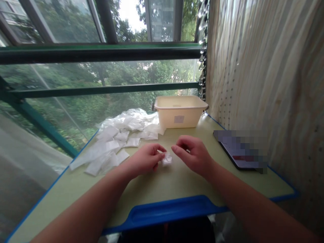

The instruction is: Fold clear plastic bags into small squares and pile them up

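Observation:
My left hand (pixel 150 157) is closed, pinching a small, crumpled, whitish plastic packet (pixel 167 160) between thumb and fingers, low over the middle of the table. What the packet contains is too blurred to tell. Just right of it, apart from the packet, my right hand (pixel 192 154) has its fingers curled in and the thumb close against them. Whether anything is between those fingertips I cannot make out. Beyond my left hand lies a loose heap of clear and white plastic packets (pixel 133 123), several of them spread flat towards the table's left edge.
A cream plastic bin (pixel 167 118) with a small label stands at the back of the pale table (pixel 157 189). On the right lies a dark-edged tablet or phone (pixel 231 153), partly pixelated. A blue raised rim (pixel 172 207) runs along the front. Curtains (pixel 253 67) hang at right.

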Demonstrator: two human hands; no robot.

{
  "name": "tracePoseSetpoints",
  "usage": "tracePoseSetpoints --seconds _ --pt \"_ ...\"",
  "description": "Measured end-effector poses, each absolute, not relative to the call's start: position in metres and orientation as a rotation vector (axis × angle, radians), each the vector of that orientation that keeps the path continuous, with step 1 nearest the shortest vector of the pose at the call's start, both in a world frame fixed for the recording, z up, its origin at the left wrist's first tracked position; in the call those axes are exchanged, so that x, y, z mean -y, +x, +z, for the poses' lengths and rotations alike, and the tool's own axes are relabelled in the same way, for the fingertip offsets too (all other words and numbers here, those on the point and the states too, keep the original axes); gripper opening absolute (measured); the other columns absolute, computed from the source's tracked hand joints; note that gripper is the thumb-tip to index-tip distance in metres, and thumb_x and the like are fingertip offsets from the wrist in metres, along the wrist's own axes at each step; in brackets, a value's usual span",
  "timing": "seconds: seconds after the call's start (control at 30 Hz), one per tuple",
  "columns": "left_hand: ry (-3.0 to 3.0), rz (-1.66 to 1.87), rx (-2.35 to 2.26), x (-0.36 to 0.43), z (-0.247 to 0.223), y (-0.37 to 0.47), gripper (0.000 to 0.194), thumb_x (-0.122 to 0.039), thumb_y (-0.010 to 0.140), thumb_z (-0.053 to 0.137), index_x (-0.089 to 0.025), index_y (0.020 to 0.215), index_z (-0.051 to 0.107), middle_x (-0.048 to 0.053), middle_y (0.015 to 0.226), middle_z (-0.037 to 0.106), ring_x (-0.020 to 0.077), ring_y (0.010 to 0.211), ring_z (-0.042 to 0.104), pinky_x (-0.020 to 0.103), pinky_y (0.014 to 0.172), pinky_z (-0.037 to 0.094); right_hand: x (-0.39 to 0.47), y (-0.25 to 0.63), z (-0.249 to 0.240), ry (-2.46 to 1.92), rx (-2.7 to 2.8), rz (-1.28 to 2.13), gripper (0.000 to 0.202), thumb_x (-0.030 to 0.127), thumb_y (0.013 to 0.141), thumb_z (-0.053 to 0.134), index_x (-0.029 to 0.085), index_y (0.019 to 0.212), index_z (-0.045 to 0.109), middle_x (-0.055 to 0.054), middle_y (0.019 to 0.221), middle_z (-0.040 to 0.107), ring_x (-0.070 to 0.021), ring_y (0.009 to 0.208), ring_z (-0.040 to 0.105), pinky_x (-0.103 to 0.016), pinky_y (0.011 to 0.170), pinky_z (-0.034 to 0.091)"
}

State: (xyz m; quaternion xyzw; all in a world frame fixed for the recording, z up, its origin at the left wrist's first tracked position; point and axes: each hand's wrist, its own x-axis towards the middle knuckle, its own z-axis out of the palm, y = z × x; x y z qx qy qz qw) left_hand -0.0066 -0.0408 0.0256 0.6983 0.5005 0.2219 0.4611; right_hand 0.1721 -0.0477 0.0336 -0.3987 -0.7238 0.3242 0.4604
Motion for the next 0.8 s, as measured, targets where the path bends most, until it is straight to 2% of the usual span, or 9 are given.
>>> tracePoseSetpoints --seconds 0.07,0.13,0.3,0.43,0.53,0.6,0.7,0.8 --pt "1.842 0.568 -1.186 0.042 0.023 -0.003 0.028 -0.033 0.077 0.05 -0.016 0.099 0.054 -0.004 0.054 0.054 0.0091 0.045 0.048 0.018 0.044 0.036 0.051 0.166 0.032 -0.754 1.691 1.238 0.03 0.032 0.074 0.048 0.018 0.048 0.04 0.004 0.046 0.035 -0.0082 0.045 0.033 -0.023 0.046 0.027" --pt "1.92 0.578 -1.168 0.043 0.021 0.001 0.025 -0.031 0.078 0.048 -0.016 0.097 0.054 -0.002 0.062 0.059 0.0095 0.049 0.05 0.019 0.046 0.037 0.049 0.16 0.027 -0.636 1.56 1.569 0.031 0.027 0.071 0.046 0.019 0.044 0.033 0.005 0.041 0.029 -0.0074 0.039 0.027 -0.024 0.041 0.022" --pt "1.954 0.49 -1.262 0.043 0.015 0.007 0.02 -0.025 0.079 0.041 -0.018 0.086 0.058 -0.002 0.057 0.057 0.0119 0.048 0.05 0.021 0.046 0.037 0.034 0.152 0.009 -0.632 1.341 1.848 0.031 0.022 0.063 0.048 0.02 0.039 0.027 0.008 0.037 0.02 -0.0058 0.034 0.02 -0.024 0.037 0.015" --pt "2.25 0.628 -1.307 0.047 0.013 0.01 0.021 -0.016 0.075 0.042 -0.019 0.075 0.062 0.003 0.072 0.062 0.0157 0.066 0.056 0.025 0.063 0.041 0.031 0.152 0.006 -0.678 1.297 1.885 0.03 0.022 0.059 0.048 0.02 0.038 0.027 0.008 0.037 0.02 -0.0053 0.033 0.02 -0.022 0.036 0.013" --pt "2.343 0.659 -1.349 0.05 0.012 0.008 0.02 -0.016 0.074 0.044 -0.018 0.069 0.063 0.005 0.077 0.062 0.0172 0.072 0.057 0.027 0.067 0.041 0.032 0.15 0.007 -0.718 1.358 1.881 0.029 0.021 0.057 0.048 0.02 0.037 0.028 0.008 0.036 0.022 -0.0053 0.033 0.02 -0.022 0.035 0.014" --pt "2.237 0.654 -1.37 0.05 0.012 0.007 0.019 -0.019 0.075 0.045 -0.019 0.07 0.063 0.004 0.074 0.062 0.0161 0.066 0.058 0.027 0.063 0.042 0.032 0.15 0.007 -0.705 1.378 1.846 0.028 0.021 0.057 0.047 0.02 0.037 0.028 0.008 0.036 0.022 -0.0059 0.033 0.022 -0.023 0.036 0.015" --pt "1.857 0.635 -1.364 0.048 0.012 0.005 0.02 -0.025 0.075 0.049 -0.019 0.09 0.061 -0.001 0.062 0.061 0.0124 0.048 0.055 0.025 0.051 0.043 0.031 0.156 0.008 -0.665 1.362 1.717 0.027 0.021 0.061 0.042 0.021 0.041 0.025 0.007 0.038 0.02 -0.0078 0.033 0.027 -0.023 0.037 0.02" --pt "1.493 0.671 -1.33 0.044 0.015 0.004 0.031 -0.028 0.071 0.058 -0.014 0.098 0.055 -0.002 0.054 0.057 0.011 0.042 0.052 0.023 0.043 0.044 0.03 0.168 0.016 -0.724 1.492 1.35 0.022 0.023 0.067 0.042 0.02 0.047 0.032 0.005 0.044 0.03 -0.0098 0.042 0.036 -0.024 0.043 0.03"
